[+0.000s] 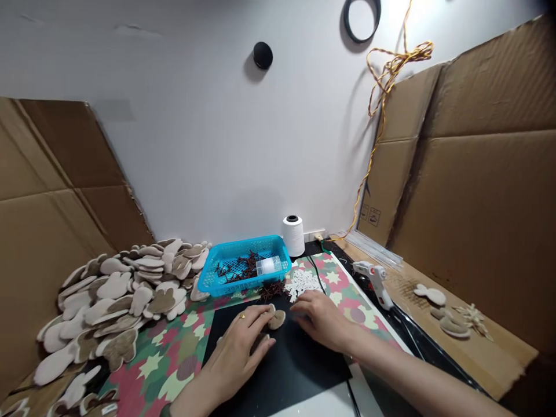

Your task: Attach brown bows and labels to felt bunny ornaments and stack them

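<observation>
My left hand (237,347) lies on a black mat (295,376), its fingers pressed over a beige-and-brown felt shape (277,319), and a gold ring sits on one finger. Part of that shape is hidden under the hand. My right hand (319,319) is just to the right, its fingertips close to the felt shape and holding nothing I can see. White lace-like cutouts (303,284) and dark brown twig-like pieces (272,291) lie just beyond my fingers.
A large pile of felt shapes (113,307) covers the left side. A blue plastic basket (226,272) and a white thread cone (293,236) stand at the back. A hot glue gun (373,282) lies right of the patterned sheet (167,353). Cardboard panels (478,174) flank the desk.
</observation>
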`<state>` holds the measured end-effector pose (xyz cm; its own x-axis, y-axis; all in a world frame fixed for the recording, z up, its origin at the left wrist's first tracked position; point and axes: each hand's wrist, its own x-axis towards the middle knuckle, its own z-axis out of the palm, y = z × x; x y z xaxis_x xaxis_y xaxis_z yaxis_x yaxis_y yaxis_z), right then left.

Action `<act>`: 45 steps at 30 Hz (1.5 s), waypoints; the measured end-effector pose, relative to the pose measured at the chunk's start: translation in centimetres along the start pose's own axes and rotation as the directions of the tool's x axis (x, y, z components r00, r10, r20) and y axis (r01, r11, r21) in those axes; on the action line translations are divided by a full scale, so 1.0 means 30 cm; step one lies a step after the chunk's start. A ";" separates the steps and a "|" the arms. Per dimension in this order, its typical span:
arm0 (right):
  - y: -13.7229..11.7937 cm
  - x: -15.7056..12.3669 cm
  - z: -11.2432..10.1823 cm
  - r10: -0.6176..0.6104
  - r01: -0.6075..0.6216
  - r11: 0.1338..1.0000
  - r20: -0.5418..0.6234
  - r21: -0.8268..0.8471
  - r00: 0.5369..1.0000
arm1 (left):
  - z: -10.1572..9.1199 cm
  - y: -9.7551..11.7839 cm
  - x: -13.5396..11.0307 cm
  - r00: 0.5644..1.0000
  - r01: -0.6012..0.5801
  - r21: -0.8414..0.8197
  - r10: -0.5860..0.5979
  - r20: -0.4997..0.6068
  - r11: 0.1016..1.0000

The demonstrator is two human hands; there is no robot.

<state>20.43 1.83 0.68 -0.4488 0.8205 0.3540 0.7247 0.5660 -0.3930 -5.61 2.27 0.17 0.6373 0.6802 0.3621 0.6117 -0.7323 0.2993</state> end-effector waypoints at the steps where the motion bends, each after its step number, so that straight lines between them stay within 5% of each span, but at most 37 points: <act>1: 0.027 -0.006 -0.025 0.052 -0.052 0.998 -0.013 -0.032 0.999 | 0.011 -0.003 0.002 1.000 -0.007 0.011 0.007 0.008 1.000; 7: 0.174 -0.100 -0.096 0.203 -0.210 0.969 -0.066 -0.127 0.977 | 0.090 -0.023 -0.028 0.997 -0.034 0.087 0.028 0.072 0.996; 14: 0.160 -0.221 -0.034 0.228 -0.231 0.973 -0.126 -0.009 0.965 | 0.111 -0.037 -0.037 0.995 -0.084 0.094 0.078 0.067 0.992; 17: 0.158 -0.187 -0.034 0.182 -0.199 0.967 -0.115 -0.157 0.977 | 0.105 -0.045 -0.033 0.993 -0.111 0.042 0.109 0.042 0.993; 22: 0.185 -0.040 -0.064 -0.008 0.033 0.903 0.062 -0.428 0.998 | 0.100 -0.055 -0.034 0.994 -0.104 0.014 0.103 0.037 0.995; 27: 0.209 0.052 -0.053 -0.103 0.209 0.859 0.243 -0.468 0.965 | 0.108 -0.059 -0.042 0.995 -0.073 0.023 0.071 0.062 0.997; 32: 0.196 0.057 -0.047 -0.062 0.176 0.859 0.244 -0.481 0.968 | 0.092 -0.048 -0.034 0.995 -0.088 0.028 0.086 0.059 0.996; 34: 0.182 0.030 -0.067 -0.026 0.092 0.914 0.169 -0.394 0.985 | 0.082 -0.042 -0.027 0.992 -0.118 0.013 0.118 0.049 0.993; 37: 0.152 -0.048 -0.116 0.103 -0.103 0.995 0.022 -0.013 0.994 | 0.078 -0.038 -0.021 0.988 -0.143 0.020 0.142 0.067 0.989; 41: 0.091 -0.200 -0.169 0.276 -0.199 0.879 -0.121 0.433 0.954 | 0.083 -0.034 -0.025 0.991 -0.135 0.006 0.135 -0.003 0.991; 45: -0.008 -0.333 -0.162 0.334 -0.190 0.836 -0.201 0.515 0.921 | 0.085 0.033 -0.004 0.993 -0.107 -0.041 0.104 -0.062 0.993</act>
<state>27.29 -6.89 1.37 -0.0664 0.9283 0.3658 0.4219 0.3583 -0.8328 -3.89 1.55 -1.82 0.6674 0.5970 0.4452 0.5203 -0.8015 0.2948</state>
